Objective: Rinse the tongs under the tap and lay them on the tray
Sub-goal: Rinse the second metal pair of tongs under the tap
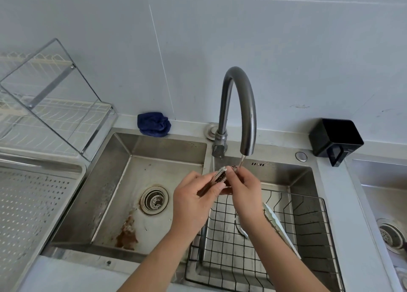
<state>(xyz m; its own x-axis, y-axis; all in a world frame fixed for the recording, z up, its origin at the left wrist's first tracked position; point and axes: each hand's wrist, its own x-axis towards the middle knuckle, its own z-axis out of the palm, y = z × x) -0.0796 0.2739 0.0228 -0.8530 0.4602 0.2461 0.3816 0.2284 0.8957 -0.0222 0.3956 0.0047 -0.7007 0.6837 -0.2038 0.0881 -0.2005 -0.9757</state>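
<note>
Well off to the left of the left hand point(196, 195): perforated tray point(33, 203), flat beside the sink point(123, 151), likely parked there as the draining spot, no tongs on it yet. Between tray and hand: drain point(154, 200) of the left basin, below and left of the knuckles.

Left hand itself: fingers curled round the tongs point(221, 175), gripping lower down, ribbed tip tilted up toward the spout, probably to steady them for scrubbing.

Just right, touching: right hand point(244, 188), fingertips pinching the tongs' dark, soiled end right under the thin stream point(242, 160) from the tap point(240, 107) overhead, seemingly to rub grime off.

Below the right wrist: wire basket point(308, 225) with a white plate point(272, 214). Farther right: black container point(334, 137).

Rinsing under way, by the look of it; laying down not yet done.
</note>
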